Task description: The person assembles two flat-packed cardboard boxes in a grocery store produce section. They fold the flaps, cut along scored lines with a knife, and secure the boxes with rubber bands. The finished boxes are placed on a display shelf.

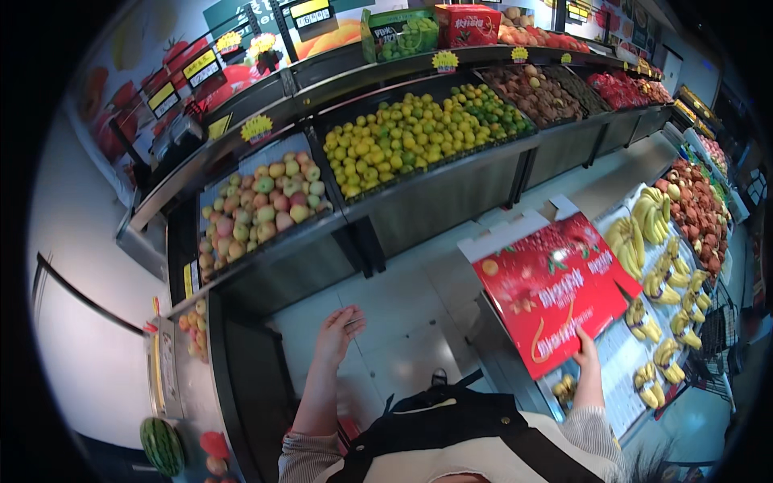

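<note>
My right hand [586,352] grips the near right edge of a red cardboard fruit box [535,278], which looks folded flat. Pale flaps stick out along its far edge, and pomegranates are printed on its face. The box lies tilted over the left edge of the banana display, hiding part of it; the fingers beneath are out of sight. To the left, my left hand [341,328] hangs over the floor with its fingers curled together. A small thing seems to be pinched there, too small to name. It is apart from the box.
Bunches of bananas [644,322] rest on the display at right, with brownish-red fruit [696,213] behind. Ahead, a long stand holds apples [266,197] and yellow-green citrus [403,133]. A watermelon [162,445] sits at lower left. A shopping cart [715,334] stands far right.
</note>
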Demonstrator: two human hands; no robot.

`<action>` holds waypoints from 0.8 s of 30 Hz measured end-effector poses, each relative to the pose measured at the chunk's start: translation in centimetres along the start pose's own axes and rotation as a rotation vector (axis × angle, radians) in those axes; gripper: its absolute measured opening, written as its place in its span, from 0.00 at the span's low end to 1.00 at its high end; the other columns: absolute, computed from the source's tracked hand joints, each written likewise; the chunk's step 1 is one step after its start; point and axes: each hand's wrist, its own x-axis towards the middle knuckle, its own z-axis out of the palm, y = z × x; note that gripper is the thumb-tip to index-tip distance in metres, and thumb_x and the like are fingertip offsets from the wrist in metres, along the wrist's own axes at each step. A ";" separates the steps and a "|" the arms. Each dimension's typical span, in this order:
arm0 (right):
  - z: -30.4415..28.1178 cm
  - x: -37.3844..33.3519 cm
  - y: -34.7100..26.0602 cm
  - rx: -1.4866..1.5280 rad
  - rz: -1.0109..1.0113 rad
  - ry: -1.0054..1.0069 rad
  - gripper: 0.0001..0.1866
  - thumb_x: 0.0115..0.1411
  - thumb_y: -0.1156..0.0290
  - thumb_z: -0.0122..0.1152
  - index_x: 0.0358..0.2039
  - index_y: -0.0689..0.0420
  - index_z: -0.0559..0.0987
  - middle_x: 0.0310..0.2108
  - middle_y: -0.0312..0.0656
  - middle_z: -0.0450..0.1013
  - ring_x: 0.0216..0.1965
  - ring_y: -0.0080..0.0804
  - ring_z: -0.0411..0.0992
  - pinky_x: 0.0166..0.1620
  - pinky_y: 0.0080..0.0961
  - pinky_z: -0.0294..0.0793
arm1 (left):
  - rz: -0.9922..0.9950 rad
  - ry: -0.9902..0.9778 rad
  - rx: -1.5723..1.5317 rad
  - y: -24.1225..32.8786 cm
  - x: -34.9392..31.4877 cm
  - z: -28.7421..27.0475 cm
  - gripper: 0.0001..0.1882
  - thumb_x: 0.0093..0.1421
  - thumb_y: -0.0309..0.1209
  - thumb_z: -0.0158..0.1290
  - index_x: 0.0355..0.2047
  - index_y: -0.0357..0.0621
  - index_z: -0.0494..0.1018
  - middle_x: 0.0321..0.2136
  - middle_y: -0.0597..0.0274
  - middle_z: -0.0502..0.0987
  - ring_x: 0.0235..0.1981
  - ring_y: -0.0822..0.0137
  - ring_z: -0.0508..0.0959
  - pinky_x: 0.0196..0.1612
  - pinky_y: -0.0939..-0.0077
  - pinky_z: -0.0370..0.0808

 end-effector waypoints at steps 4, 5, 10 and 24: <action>1.2 -4.0 -0.4 -0.169 -0.004 0.355 0.23 0.63 0.65 0.64 0.55 0.61 0.73 0.47 0.48 0.78 0.45 0.41 0.79 0.47 0.42 0.81 | 0.071 -0.032 0.182 5.7 11.6 3.4 0.17 0.68 0.36 0.54 0.52 0.39 0.72 0.43 0.56 0.79 0.39 0.64 0.81 0.44 0.71 0.80; 0.3 -4.4 -0.3 -0.234 -0.108 0.398 0.21 0.64 0.65 0.63 0.54 0.62 0.73 0.45 0.48 0.78 0.42 0.41 0.79 0.44 0.41 0.82 | 0.115 -0.040 0.220 7.4 15.6 4.6 0.18 0.67 0.36 0.54 0.52 0.39 0.72 0.42 0.56 0.79 0.38 0.66 0.81 0.43 0.71 0.80; -1.4 -6.1 0.6 -0.705 -0.463 0.797 0.50 0.52 0.54 0.75 0.63 0.67 0.54 0.46 0.56 0.76 0.40 0.43 0.78 0.42 0.37 0.79 | 0.551 -0.098 0.533 19.0 39.4 10.1 0.22 0.64 0.40 0.58 0.50 0.34 0.72 0.37 0.59 0.78 0.30 0.73 0.78 0.32 0.78 0.78; 34.5 -10.0 -0.5 -1.148 -0.608 1.438 0.35 0.62 0.75 0.59 0.68 0.57 0.59 0.64 0.50 0.61 0.59 0.48 0.65 0.60 0.39 0.65 | 0.945 0.281 1.101 51.0 80.9 37.4 0.49 0.56 0.65 0.52 0.57 0.28 0.63 0.52 0.28 0.72 0.54 0.36 0.73 0.56 0.51 0.72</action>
